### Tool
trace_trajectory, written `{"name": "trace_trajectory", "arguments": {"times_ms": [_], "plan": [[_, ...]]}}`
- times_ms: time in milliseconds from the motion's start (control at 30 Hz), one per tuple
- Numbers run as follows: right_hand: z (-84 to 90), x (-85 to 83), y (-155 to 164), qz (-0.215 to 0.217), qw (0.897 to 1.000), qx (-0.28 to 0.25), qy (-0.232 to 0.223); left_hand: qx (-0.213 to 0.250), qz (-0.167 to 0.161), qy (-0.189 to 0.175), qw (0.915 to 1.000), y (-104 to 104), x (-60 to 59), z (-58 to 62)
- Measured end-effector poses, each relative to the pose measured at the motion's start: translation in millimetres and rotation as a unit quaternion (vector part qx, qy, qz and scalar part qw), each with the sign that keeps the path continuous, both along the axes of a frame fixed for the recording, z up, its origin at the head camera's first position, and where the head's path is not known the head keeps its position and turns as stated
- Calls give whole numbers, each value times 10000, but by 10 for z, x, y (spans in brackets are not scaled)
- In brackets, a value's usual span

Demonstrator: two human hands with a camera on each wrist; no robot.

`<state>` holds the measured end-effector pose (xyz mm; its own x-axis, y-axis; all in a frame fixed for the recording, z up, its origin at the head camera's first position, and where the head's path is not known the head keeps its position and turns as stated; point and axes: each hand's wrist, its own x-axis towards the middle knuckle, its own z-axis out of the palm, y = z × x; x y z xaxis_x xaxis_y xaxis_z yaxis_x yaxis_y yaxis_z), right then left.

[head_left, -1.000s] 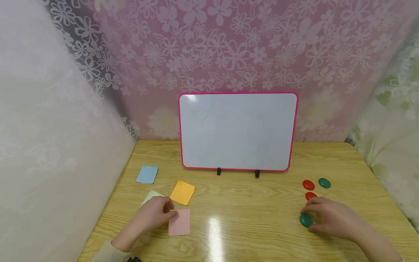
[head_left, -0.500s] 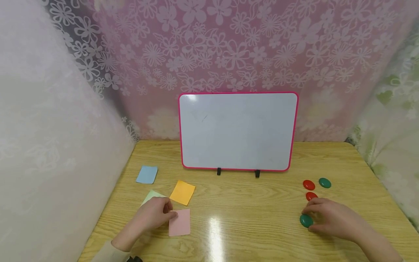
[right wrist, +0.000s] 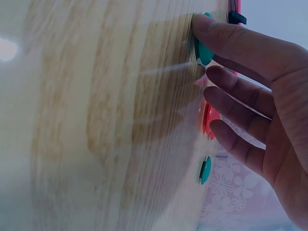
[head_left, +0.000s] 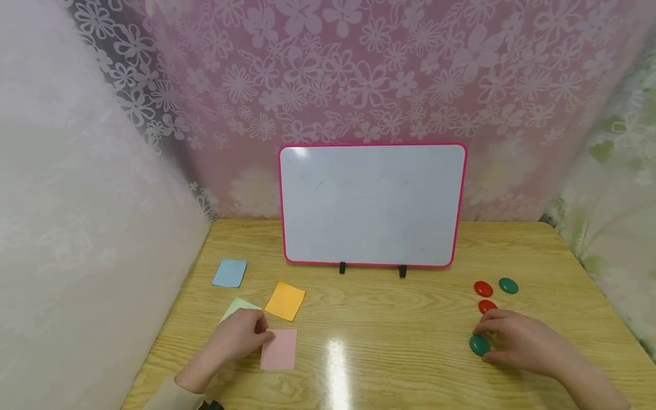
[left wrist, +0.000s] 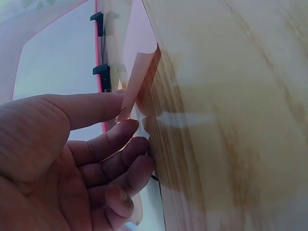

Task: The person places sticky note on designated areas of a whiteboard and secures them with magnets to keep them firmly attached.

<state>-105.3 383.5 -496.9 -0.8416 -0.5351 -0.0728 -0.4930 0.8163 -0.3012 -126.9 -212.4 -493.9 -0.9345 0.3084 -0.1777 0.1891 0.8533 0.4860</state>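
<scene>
A pink sticky note lies near the table's front left. My left hand pinches its left edge between thumb and forefinger; in the left wrist view the note bends up off the wood at that edge. Over on the right, my right hand holds a round green magnet between thumb and forefinger, and the magnet appears at or close to the tabletop. Just beyond those fingers sit two red magnets, one partly hidden by the hand, and a second green magnet.
A pink-framed whiteboard stands at the back on black feet. Around my left hand lie a pale green note, partly covered, an orange note and a blue note. Patterned walls enclose the wooden table.
The pink note has shifted slightly left with my left fingers, which now pinch its edge. My right hand and the green magnet have stayed almost still.
</scene>
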Motion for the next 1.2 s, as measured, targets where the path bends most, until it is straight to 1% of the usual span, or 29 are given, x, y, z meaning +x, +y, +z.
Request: {"name": "trace_trajectory", "arguments": {"times_ms": [267,533,633,733,900,1033,1200], "plan": [[20,-17,-9,56,10000,-30,-62,221,99,21,9997,-7,-17,-21],[29,-30,13,17,9995,-90,-309,421,235,109,9988,-8,-45,-54],[34,-31,11,15,9995,-73,-319,475,284,122,9984,-14,-55,-72],[32,-32,10,27,9996,-74,-288,517,312,124,9981,-20,-51,-61],[18,-33,13,70,9996,-80,-248,722,304,68,9969,-38,-46,-21],[20,-35,9,49,9997,-64,-245,973,319,-22,9947,-56,-59,-29],[14,-38,-2,-28,9996,-34,-271,1263,529,-170,9904,-62,-64,-40]]}}
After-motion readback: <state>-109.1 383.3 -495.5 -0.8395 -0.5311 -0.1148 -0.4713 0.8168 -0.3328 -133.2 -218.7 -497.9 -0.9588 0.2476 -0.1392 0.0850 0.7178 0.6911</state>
